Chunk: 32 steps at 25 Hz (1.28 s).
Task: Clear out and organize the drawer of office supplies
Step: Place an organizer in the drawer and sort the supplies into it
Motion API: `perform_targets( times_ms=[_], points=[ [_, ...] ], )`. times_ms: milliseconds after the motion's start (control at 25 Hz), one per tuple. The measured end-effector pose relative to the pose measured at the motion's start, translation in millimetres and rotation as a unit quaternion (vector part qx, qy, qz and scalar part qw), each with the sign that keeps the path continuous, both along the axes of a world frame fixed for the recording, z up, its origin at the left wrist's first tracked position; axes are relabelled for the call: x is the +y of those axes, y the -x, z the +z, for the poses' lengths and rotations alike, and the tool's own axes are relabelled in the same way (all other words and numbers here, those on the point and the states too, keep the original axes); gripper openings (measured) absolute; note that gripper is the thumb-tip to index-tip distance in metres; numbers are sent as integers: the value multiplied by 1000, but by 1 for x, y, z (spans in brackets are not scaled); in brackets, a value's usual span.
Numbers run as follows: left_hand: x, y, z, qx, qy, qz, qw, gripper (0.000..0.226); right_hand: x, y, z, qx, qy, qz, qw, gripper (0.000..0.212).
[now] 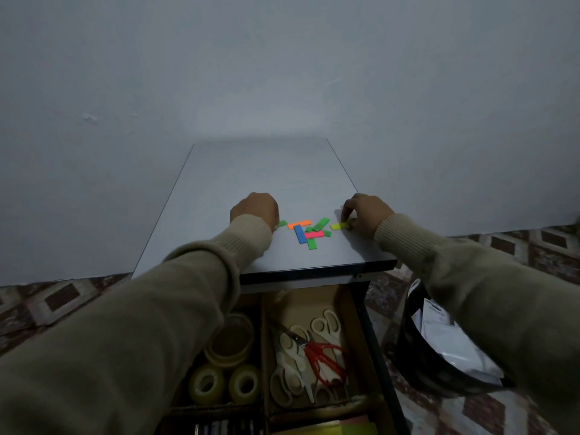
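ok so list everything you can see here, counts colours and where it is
table: one, white top, against the wall
sticky flags: small pile, green, orange, blue, pink, on the table between the hands
yellow flag: one, on the table at the right fingertips
drawer: one, open below the table edge
tape rolls: at least four, clear or yellowish, left compartment
scissors: several cream, one red, right compartment
bin: one, black, on the floor at right, white bag inside
left hand: fingers curled, on the table
right hand: pinches the yellow flag
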State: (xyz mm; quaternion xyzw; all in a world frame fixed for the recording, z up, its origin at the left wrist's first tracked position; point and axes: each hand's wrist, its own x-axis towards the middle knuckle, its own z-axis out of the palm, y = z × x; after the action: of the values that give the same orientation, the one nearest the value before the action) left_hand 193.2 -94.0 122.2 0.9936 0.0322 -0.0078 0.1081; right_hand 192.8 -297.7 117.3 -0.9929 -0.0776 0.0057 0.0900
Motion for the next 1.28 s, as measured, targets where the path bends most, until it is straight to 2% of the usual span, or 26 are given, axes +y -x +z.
perform_targets(
  times_ms=[200, 360, 520, 600, 1000, 1120, 1280],
  points=[
    [11, -2, 3, 56, 47, 20, 997, 33, 1, 0, 13, 16, -61, 5, 998, 16],
    [22, 5, 8, 57, 138, -1, 989, 24, 10, -1, 21, 26, -134, 26, 990, 17],
    [27, 11, 11, 41, 199, -46, 978, 21, 21, -3, 14, 50, -58, 55, 996, 32],
    [26, 13, 12, 42, 198, -68, 977, 22, 22, -3, 10, 49, -30, 55, 997, 33],
    [30, 22, 15, 25, 203, -95, 974, 21, 21, -6, 9, -12, -57, 45, 997, 23],
    [36, 24, 18, 29, 206, -101, 973, 22, 19, -6, 17, 31, -107, 54, 992, 25],
    [41, 24, 20, 38, 200, -101, 974, 23, 24, -7, 20, 71, -43, 79, 993, 34]
  ],
)
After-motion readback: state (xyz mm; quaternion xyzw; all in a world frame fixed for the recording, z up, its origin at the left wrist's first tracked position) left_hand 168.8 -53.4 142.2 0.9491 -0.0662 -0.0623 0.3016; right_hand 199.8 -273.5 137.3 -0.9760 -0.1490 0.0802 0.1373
